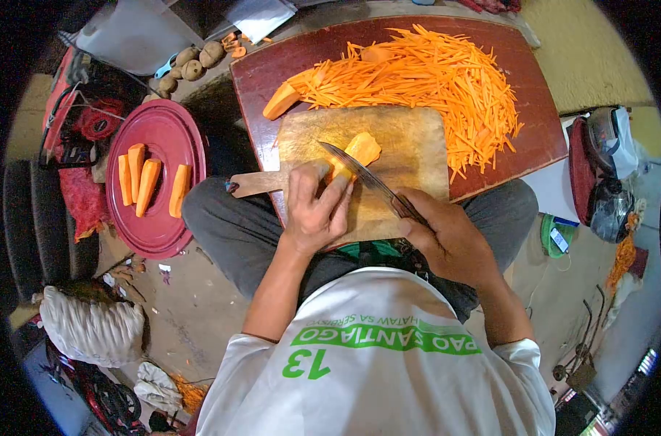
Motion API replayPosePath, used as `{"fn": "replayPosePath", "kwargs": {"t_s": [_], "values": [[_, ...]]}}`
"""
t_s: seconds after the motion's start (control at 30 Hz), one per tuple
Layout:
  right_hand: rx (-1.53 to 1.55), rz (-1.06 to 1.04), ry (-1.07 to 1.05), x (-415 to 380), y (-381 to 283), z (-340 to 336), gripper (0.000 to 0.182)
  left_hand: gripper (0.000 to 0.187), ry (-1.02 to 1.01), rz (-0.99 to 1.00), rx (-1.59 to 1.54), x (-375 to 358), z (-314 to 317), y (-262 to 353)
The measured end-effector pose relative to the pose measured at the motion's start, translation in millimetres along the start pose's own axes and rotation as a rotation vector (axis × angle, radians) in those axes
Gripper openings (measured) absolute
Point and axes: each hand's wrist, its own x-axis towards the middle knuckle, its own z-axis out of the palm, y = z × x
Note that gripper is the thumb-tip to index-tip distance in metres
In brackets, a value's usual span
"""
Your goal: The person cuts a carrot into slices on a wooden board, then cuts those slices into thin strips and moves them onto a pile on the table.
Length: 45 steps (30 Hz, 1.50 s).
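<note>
My left hand [316, 200] presses a piece of carrot down on the wooden cutting board [403, 145], fingers closed around its near end. Slices of carrot [364, 148] lie just beyond those fingertips. In my right hand [447, 232] is a knife [363, 173] with a dark handle; its blade slants across the carrot, close beside my left fingers. Behind the board a large heap of carrot strips [447, 87] spreads over a red-brown table [272, 65]. One thick carrot chunk [281, 100] rests at the heap's left end.
To the left, a red round plate or lid [163, 120] bears several peeled carrots [149, 185]. Several round brown vegetables [192, 69] lie behind it. A white sack [90, 327] sits at lower left. A green item [556, 236] lies on the floor at right.
</note>
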Motion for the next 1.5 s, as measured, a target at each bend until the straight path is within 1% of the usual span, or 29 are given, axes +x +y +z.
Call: {"fn": "replayPosePath", "kwargs": {"t_s": [0.1, 0.3, 0.47, 0.53, 0.67, 0.73, 0.77, 0.87, 0.93, 1.07, 1.2, 1.3, 1.5], "values": [[-0.03, -0.009, -0.02, 2, -4, -1, 0.046, 0.035, 0.005, 0.048, -0.001, 2, 1, -1], [-0.081, -0.029, -0.022, 6, -3, 2, 0.047, 0.037, 0.006, 0.051, -0.017, 1, 1, -2], [-0.006, -0.001, -0.043, 37, 25, 32, 0.044, 0.035, 0.02, 0.039, -0.037, 1, 1, -3], [0.03, -0.052, -0.017, 42, 46, 45, 0.043, 0.034, 0.022, 0.03, -0.041, 1, 2, -4], [0.159, -0.086, -0.051, 52, 54, 35, 0.042, 0.032, 0.016, 0.003, -0.043, -1, 1, -4], [0.17, -0.065, -0.02, 45, 55, 32, 0.042, 0.032, 0.007, 0.003, -0.036, 1, 1, -3], [0.179, -0.053, -0.01, 41, 55, 33, 0.043, 0.032, 0.003, -0.001, -0.026, 1, 0, -2], [0.21, 0.132, -0.057, 28, 14, 9, 0.041, 0.034, 0.012, 0.003, 0.014, -2, -2, -1], [0.134, 0.036, -0.03, 20, 12, 7, 0.042, 0.035, 0.011, 0.011, 0.026, -2, -1, -1], [0.081, -0.073, 0.024, 12, 14, 13, 0.042, 0.037, -0.025, 0.045, 0.015, -3, -3, -1], [0.081, -0.004, -0.022, 11, 5, 9, 0.042, 0.044, -0.028, 0.078, -0.021, -2, -3, -3], [0.045, 0.004, -0.023, 9, 2, 7, 0.042, 0.047, -0.025, 0.1, -0.01, -3, -1, -6], [-0.013, -0.019, -0.026, 13, -1, 10, 0.042, 0.046, -0.055, 0.1, -0.017, -3, -4, -4]]}}
